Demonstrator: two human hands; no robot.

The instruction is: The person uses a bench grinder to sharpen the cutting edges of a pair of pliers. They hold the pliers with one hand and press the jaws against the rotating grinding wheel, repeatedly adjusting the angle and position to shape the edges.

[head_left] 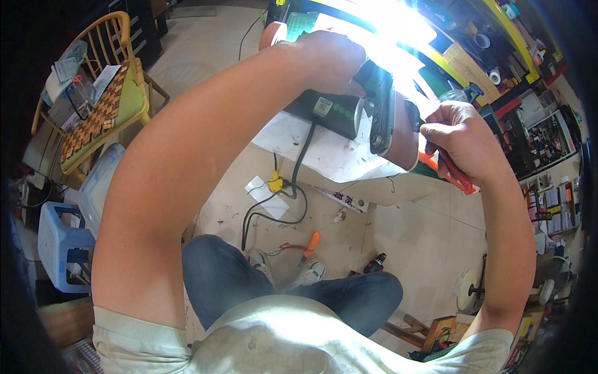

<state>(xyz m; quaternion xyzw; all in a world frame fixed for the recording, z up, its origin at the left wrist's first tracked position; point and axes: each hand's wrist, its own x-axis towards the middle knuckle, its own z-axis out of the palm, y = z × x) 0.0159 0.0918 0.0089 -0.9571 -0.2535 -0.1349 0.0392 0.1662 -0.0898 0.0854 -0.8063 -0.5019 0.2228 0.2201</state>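
Note:
A belt sander with a dark green body [330, 112] lies on the bench under a bright lamp. Its brown sanding belt [406, 134] runs over the end nearer my right side. My left hand [330, 59] is closed over the sander's upper part; its fingertips are partly hidden. My right hand [458, 134] pinches a red-handled tool [458, 174], its handle slanting down below the palm. A dark, rounded piece [412, 116] at my right fingertips sits against or right beside the belt; I cannot tell if it touches.
A black cable [301, 153] hangs from the sander to a yellow plug [276, 182] on the floor. An orange-handled tool [311, 245] lies by my feet, near a power drill [375, 263]. A wooden chair [118, 93] and blue stool [62, 246] stand left; cluttered shelves [560, 206] line the right.

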